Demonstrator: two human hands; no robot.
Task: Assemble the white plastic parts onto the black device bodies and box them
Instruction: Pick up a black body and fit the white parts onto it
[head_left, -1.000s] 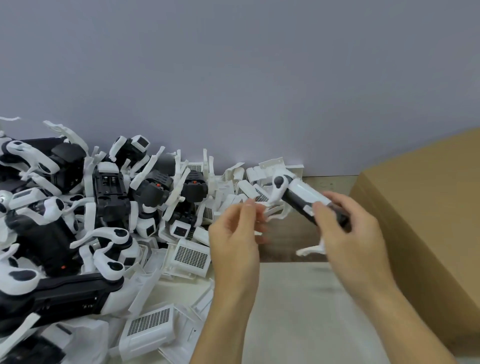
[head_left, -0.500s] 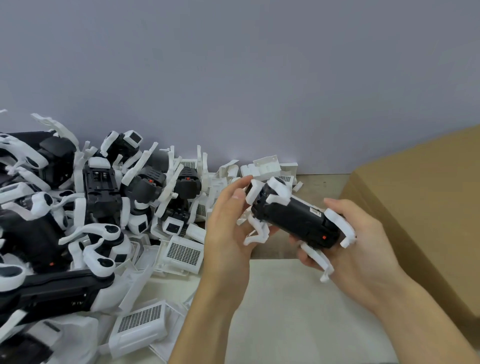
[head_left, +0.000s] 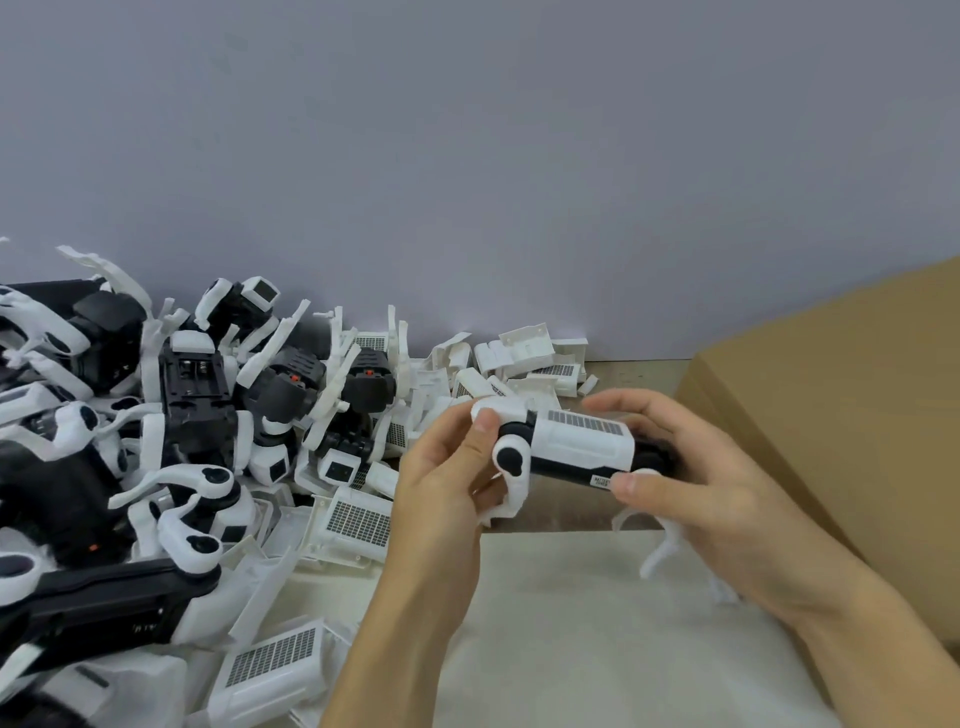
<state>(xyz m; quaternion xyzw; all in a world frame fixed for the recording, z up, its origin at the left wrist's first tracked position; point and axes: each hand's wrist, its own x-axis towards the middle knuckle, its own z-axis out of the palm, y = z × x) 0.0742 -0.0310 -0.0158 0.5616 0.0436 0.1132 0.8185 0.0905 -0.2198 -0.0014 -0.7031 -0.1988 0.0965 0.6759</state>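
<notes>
Left hand (head_left: 447, 467) pinches the front end, right hand (head_left: 691, 478) grips the rear of a black device body (head_left: 571, 457) w/ white vented cover on, held above bench (head_left: 597, 649). Assembly looks near done; next prob. check fit, then into cardboard box (head_left: 841, 415) at right.

Black device body (head_left: 597, 467) held in the air, lying roughly horizontal, white vented cover (head_left: 584, 441) on top, white arm with black round cap (head_left: 511, 460) at its left end. Loose white parts and unfinished black bodies piled at left (head_left: 208, 441). Brown cardboard box (head_left: 841, 415) sits at right.
</notes>
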